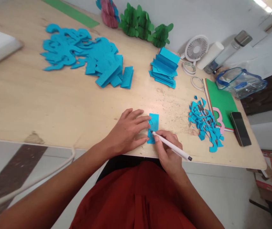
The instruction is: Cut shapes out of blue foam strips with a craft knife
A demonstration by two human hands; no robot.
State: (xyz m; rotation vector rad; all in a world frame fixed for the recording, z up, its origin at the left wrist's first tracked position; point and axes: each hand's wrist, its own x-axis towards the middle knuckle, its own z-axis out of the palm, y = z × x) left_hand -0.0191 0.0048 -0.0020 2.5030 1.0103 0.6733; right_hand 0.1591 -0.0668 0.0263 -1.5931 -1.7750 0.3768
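Blue strip (154, 118) lies near the table edge (207, 160), piles (105, 60) well apart, left hand (130, 132) spread against it, right hand (169, 157) gripping pen (174, 147).

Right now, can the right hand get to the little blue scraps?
Probably yes: the right hand is on the same side as the blue scraps, and nothing big stands between them. But its fingers hold a white pen, so it may need to put that down first.
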